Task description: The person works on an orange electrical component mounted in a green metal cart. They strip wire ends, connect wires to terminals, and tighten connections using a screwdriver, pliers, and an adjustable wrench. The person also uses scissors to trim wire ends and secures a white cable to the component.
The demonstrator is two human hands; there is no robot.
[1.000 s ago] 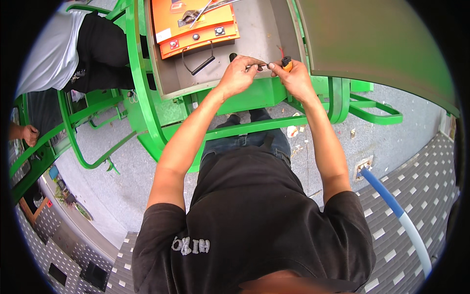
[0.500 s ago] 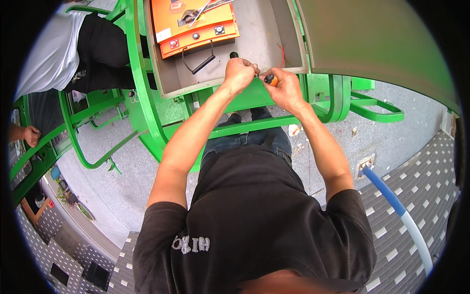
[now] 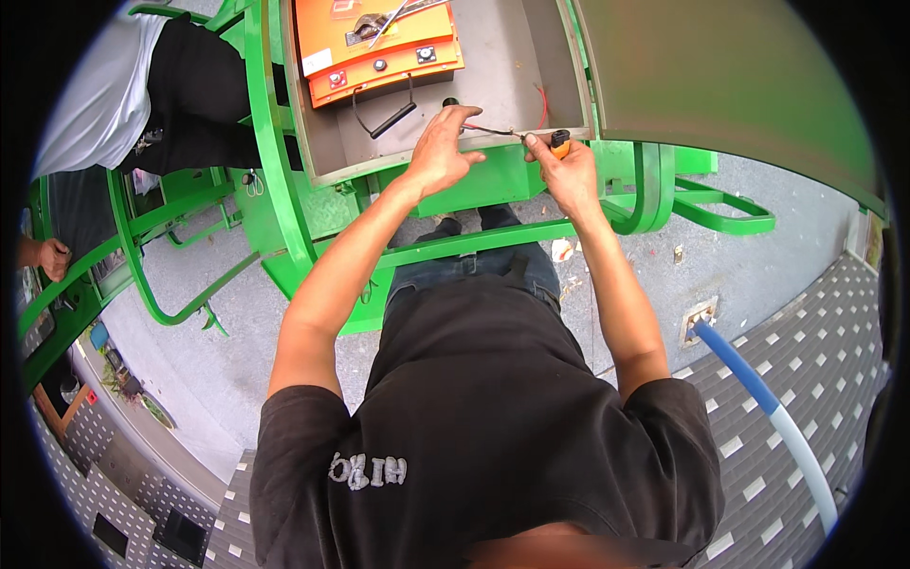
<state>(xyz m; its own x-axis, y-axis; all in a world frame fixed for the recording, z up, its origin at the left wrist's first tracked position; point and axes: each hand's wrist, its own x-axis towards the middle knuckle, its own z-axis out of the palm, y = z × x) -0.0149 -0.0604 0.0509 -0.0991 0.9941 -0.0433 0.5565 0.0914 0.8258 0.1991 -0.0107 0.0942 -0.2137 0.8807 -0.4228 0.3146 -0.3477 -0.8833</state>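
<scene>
My left hand [image 3: 440, 154] is open, fingers apart, near the left end of a thin red-and-black wire [image 3: 492, 130] at the front rim of a metal compartment [image 3: 502, 81]. My right hand [image 3: 569, 175] grips an orange-and-black handled tool [image 3: 559, 142], with the wire's right end pinched at its thumb. A loose red wire [image 3: 542, 104] lies behind it. An orange battery box [image 3: 379, 43] with terminals and a black strap handle [image 3: 389, 121] sits in the compartment, with metal tools [image 3: 374, 28] on top. A dark cylindrical piece [image 3: 450, 101] lies behind my left fingers.
The compartment stands in a green metal frame [image 3: 280, 209] with tube rails. A large lid [image 3: 720, 76] extends right. At left stands another person [image 3: 190, 95], and a hand [image 3: 52, 259] near a rail. A blue-and-white hose [image 3: 739, 370] runs at lower right.
My left hand has moved left and down from the right hand and its fingers have opened, with wire showing between the hands. The orange tool has shifted right in my right hand.
</scene>
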